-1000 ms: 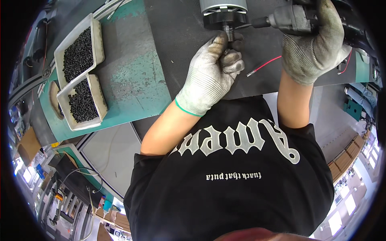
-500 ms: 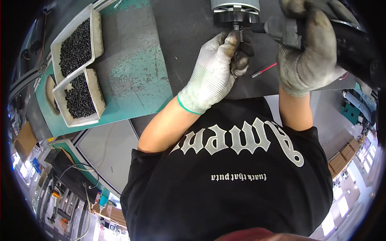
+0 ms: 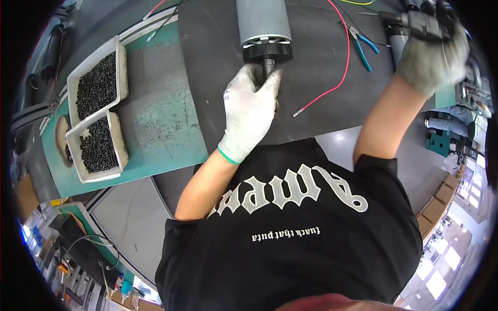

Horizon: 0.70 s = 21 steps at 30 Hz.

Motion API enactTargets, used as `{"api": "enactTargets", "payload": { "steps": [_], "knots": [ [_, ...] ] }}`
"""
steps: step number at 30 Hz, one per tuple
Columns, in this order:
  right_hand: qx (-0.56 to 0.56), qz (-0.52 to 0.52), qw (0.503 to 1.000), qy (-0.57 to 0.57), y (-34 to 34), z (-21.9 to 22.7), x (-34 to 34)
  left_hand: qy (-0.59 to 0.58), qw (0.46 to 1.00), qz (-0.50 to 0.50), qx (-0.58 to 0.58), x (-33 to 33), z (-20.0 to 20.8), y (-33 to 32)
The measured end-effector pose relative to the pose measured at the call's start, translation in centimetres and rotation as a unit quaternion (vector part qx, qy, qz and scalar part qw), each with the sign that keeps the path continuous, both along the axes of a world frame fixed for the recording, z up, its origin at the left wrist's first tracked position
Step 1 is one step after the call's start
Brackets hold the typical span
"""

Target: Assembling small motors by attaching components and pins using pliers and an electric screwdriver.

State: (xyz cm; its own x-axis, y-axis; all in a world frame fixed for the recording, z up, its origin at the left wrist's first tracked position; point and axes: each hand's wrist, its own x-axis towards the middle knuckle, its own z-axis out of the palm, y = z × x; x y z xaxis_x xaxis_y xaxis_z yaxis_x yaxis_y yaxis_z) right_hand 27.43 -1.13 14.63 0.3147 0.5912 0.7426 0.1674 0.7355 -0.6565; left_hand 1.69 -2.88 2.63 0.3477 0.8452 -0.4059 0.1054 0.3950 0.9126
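Note:
A grey cylinder, like a motor or roller (image 3: pixel 263 20), lies at the top middle with a black end collar (image 3: pixel 267 52). From the collar a dark threaded shaft (image 3: pixel 268 66) points toward me. My left hand (image 3: pixel 251 106), in a white knit glove, has its thumb and fingers closed around the shaft's end; the fingertips are partly hidden. Far right, my gloved right hand (image 3: pixel 434 59) is raised and smeared by motion. It grips a dark power screwdriver (image 3: pixel 423 25) whose thin bit points left.
Two pale trays of small black parts, a far one (image 3: pixel 122 72) and a near one (image 3: pixel 120 142), stand on the green bench at left. A red wire (image 3: pixel 346 57) and blue-handled pliers (image 3: pixel 367 52) lie right of the cylinder. Another cylinder (image 3: pixel 398 44) is near my right hand.
My right hand has drawn the power screwdriver away from the shaft to the far right, uncovering the pliers and red wire. My left hand stays at the shaft. The whole view has shifted.

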Motion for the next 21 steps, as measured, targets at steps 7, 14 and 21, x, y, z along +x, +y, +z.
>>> {"api": "enactTargets", "payload": {
  "steps": [7, 14, 21],
  "knots": [
    [-0.231, -0.447, 0.799, -0.329, 3.8, -7.5, 14.5, 0.087, 0.981, -0.009, 0.176, -1.0, -0.2, 0.1],
    [-0.381, -0.338, 0.701, -0.499, -6.0, -14.6, 2.7, 0.339, 0.875, 0.187, 0.292, -14.8, 5.4, -1.0],
    [-0.378, -0.324, 0.685, -0.532, -5.7, -15.7, 7.1, 0.674, 0.642, 0.223, 0.289, -34.0, 6.0, 8.0]
  ]
}}
